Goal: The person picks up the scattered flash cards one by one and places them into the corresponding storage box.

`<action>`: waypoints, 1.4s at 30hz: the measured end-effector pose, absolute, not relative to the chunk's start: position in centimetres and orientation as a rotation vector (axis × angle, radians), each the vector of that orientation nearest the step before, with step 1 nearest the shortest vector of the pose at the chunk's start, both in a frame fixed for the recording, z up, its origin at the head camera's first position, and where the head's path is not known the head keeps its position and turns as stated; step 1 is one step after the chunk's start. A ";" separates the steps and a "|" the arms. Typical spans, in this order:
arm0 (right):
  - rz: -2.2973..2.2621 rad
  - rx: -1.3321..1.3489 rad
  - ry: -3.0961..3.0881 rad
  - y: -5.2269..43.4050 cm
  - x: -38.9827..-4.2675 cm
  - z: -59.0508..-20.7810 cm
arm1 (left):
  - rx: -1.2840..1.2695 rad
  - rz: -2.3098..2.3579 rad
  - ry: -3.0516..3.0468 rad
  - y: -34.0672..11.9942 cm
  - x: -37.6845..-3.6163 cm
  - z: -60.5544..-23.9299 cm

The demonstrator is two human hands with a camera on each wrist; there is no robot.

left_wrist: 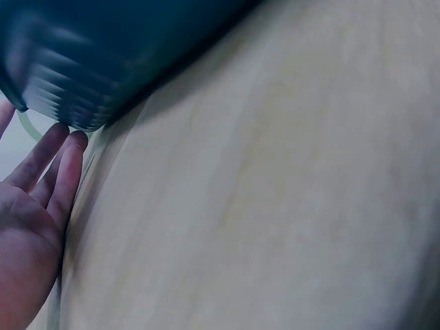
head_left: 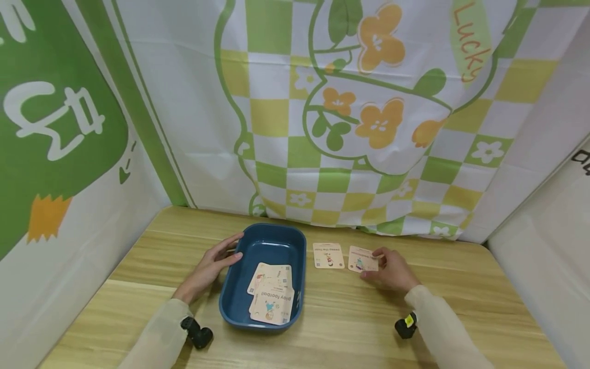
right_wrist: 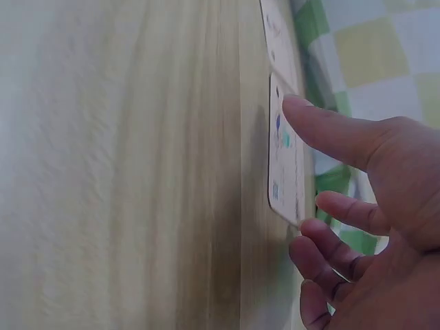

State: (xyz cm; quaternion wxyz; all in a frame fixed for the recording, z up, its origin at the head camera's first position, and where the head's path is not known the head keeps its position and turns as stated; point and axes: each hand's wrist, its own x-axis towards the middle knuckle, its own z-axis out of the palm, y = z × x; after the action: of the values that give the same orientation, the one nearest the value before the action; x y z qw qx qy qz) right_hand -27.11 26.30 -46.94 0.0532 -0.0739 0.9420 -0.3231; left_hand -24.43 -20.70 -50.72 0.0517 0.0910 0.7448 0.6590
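Under your right hand (head_left: 391, 270), on the tabletop (head_left: 350, 328) to the right of the blue tray (head_left: 239, 302), lies the card (head_left: 361, 259) you are working on; your thumb rests on its top and your fingers curl at its near edge, so the grip is closing on the card but — judging from the wrist view — has not lifted it (right_wrist: 283, 158) off the wood. A second card (head_left: 328, 255) lies flat just beside it, between it and the tray, apart from your fingers. Inside the tray a small heap of cards (head_left: 271, 294) sits loosely fanned toward the near end, the top one reading "play football". Your left hand (head_left: 209, 266) rests open against the tray's left rim, fingers straight and touching the outer wall (left_wrist: 62, 82) without gripping it. From here the risk looks like this: the card is thin and lies flush, so your fingertips may slide over the edge instead of getting under it, pushing it into its neighbour. A hurried drag could also send it off toward the cloth backdrop (head_left: 369, 128). And since your left hand only leans on the tray, a knock from the incoming hand could shift it — hold it firmer.
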 end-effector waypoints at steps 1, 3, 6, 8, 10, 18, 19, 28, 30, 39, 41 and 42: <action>-0.966 -0.210 2.865 26.3 -27.3 -47.0 | 0.279 2.004 2.266 -20.7 -24.4 -50.7; -0.948 -0.184 2.863 26.4 -27.8 -47.1 | 0.284 1.999 2.269 -20.7 -24.4 -50.7; -0.931 -0.167 2.858 26.5 -28.3 -47.4 | 0.287 1.999 2.276 -20.7 -24.3 -50.7; -0.926 -0.150 2.855 26.6 -28.6 -47.7 | 0.285 2.001 2.277 -20.7 -24.2 -50.7; -0.929 -0.149 2.847 26.7 -28.7 -47.9 | 0.285 2.001 2.276 -20.7 -24.2 -50.6; -0.942 -0.134 2.820 26.8 -28.8 -47.8 | 0.242 1.986 2.273 -20.7 -24.4 -50.6; -0.938 -0.137 2.820 26.7 -28.8 -47.7 | 0.243 1.984 2.275 -20.7 -24.4 -50.6; -0.875 -0.111 2.843 26.7 -29.0 -47.5 | 0.238 1.981 2.278 -20.7 -24.4 -50.6; -0.873 -0.086 2.847 26.8 -29.1 -47.6 | 0.241 1.982 2.278 -20.7 -24.4 -50.6; -0.897 -0.028 2.870 27.2 -29.3 -47.9 | 0.246 1.994 2.261 -20.6 -24.5 -50.6; -0.901 -0.028 2.877 27.2 -29.3 -47.8 | 0.261 1.992 2.265 -20.7 -24.5 -50.6; -0.907 -0.036 2.880 27.3 -29.2 -47.8 | 0.267 1.993 2.266 -20.7 -24.5 -50.6</action>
State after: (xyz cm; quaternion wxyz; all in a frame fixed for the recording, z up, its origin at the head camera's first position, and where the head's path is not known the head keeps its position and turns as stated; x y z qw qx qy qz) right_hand -29.24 27.27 -47.78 0.0607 -0.0119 0.9520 -0.2999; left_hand -24.46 -20.72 -50.63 0.0562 0.0881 0.7468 0.6568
